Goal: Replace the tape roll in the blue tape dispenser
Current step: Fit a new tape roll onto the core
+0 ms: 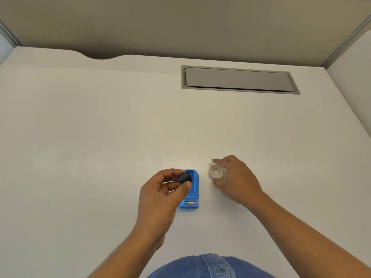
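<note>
The blue tape dispenser [193,192] lies on the white desk [100,137], its roll bay without a roll and its metal cutter facing me. My left hand [160,194] hovers just left of it, thumb and fingers pinching the black tape core hub [185,176] above the dispenser's far end. To the right, my right hand [234,178] grips a clear tape roll [215,172], held a little above the desk beside the dispenser. The roll is slightly blurred.
A grey cable hatch [239,79] is set into the desk at the back right. Beige partition walls [180,25] close off the far side and the right. My denim shirt [210,266] shows at the bottom edge.
</note>
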Demonstrator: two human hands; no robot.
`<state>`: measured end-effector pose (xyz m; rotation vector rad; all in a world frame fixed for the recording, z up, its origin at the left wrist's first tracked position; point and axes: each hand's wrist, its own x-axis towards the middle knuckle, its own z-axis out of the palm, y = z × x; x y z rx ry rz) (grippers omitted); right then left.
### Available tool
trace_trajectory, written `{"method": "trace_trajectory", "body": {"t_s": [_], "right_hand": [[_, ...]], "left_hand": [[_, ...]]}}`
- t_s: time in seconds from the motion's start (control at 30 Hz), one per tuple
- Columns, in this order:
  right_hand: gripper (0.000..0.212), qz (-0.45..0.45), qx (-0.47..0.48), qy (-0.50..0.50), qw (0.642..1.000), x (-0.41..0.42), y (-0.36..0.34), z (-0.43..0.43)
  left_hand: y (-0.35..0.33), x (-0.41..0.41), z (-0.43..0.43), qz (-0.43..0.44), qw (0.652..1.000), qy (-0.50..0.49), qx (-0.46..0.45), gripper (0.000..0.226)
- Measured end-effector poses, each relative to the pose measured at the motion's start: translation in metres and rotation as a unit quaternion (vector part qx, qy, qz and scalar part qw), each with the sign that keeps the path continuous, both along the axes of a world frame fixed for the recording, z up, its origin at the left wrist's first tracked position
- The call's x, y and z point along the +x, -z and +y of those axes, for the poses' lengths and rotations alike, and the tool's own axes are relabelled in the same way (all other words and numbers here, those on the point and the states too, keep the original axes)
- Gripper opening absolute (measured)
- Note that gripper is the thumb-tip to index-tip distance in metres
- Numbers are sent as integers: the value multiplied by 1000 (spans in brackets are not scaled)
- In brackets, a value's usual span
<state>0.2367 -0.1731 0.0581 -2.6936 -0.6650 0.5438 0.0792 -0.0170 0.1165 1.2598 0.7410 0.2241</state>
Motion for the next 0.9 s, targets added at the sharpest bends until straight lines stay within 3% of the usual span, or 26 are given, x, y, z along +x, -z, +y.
{"method": "trace_trajectory", "body": {"t_s": [0.13,0.2,0.3,0.4,0.57,0.7,0.9], "right_hand": [[49,-3,-29,-27,999,3,0,9],[47,-1,1,-14,1000,2,-7,10],[46,34,129,5,991,-7,-29,10],[40,112,264,14,958,-30,-65,9],[42,185,388,-12,903,-76,-111,-5],[47,198,432,-16,880,-99,-128,-15],[38,160,428,-15,890,-116,-136,-22]], "left_hand": [[-8,-5,1,-14,1000,4,11,30],[-12,-9,2,-25,999,5,18,28],[-19,-16,5,-43,998,4,40,28],[-28,-25,4,-63,997,4,53,32],[-44,-37,-5,-79,989,12,127,28],[-53,-47,-16,-96,985,36,135,26],[-60,-63,-21,-106,984,70,128,28]]}}
